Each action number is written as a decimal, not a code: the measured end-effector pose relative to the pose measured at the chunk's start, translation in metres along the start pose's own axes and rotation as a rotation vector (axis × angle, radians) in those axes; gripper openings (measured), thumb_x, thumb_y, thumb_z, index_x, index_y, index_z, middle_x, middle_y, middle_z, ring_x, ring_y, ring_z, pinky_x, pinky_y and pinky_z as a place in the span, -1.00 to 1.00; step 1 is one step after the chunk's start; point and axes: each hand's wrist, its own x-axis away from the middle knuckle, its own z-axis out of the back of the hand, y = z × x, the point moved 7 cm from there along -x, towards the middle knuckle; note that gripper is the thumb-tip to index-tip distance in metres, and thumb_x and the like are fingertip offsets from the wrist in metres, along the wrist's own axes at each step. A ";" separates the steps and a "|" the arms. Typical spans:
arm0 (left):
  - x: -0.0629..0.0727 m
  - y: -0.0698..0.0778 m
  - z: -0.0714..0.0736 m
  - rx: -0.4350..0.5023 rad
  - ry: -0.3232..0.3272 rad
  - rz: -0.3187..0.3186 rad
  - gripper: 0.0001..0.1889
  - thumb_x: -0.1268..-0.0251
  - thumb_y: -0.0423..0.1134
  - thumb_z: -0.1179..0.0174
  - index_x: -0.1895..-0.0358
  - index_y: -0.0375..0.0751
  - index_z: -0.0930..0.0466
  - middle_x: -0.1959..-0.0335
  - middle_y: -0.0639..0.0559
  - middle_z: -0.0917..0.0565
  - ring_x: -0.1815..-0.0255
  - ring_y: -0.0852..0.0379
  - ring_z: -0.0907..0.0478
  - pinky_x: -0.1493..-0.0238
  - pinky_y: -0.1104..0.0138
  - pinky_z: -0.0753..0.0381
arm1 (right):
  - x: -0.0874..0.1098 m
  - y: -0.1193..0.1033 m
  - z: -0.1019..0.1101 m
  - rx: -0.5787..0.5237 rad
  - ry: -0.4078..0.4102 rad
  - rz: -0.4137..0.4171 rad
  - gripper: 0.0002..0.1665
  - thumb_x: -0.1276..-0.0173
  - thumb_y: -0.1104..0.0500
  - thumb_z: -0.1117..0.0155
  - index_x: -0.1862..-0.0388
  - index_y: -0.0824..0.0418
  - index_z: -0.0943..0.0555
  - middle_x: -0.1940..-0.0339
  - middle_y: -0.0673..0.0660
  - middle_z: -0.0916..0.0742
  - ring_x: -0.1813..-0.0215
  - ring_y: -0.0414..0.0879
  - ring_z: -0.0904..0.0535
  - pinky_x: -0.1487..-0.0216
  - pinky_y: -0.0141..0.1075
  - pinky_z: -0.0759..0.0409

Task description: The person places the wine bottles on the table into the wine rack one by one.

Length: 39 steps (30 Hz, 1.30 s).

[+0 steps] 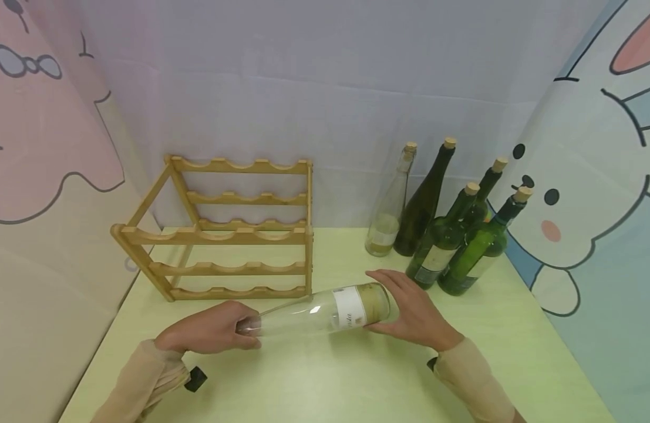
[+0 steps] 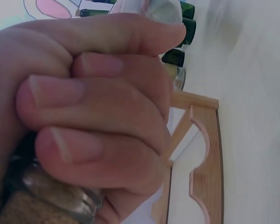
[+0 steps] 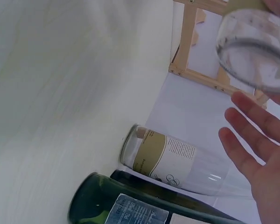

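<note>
A clear glass bottle (image 1: 298,317) with a white and gold label lies nearly level in front of the wooden wine rack (image 1: 219,237), its base toward the right. My left hand (image 1: 214,329) grips its neck, fingers curled round. The bottle's cork (image 2: 42,205) pokes out below that hand in the left wrist view. At the base, my right hand (image 1: 414,308) holds the bottle between thumb and index finger. The other fingers (image 3: 245,151) spread straight and apart from the glass in the right wrist view.
Several corked bottles stand at the back right: another clear bottle (image 1: 384,226), a slim dark bottle (image 1: 422,205) and green bottles, one of them a bright green bottle (image 1: 480,249) in front. Printed curtains (image 1: 335,129) hang behind and beside the pale table (image 1: 303,382).
</note>
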 end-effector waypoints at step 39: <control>0.085 -0.033 0.069 -0.047 0.032 -0.051 -0.62 -0.53 -0.18 -0.37 0.41 -0.12 -0.36 0.50 0.26 -0.26 0.52 0.45 -0.18 0.51 0.36 -0.34 | -0.124 0.020 0.000 -0.534 0.077 -0.269 -0.43 -0.67 0.08 -0.28 -0.56 0.18 -0.48 -0.14 0.25 -0.77 -0.15 0.16 -0.71 -0.23 0.11 -0.63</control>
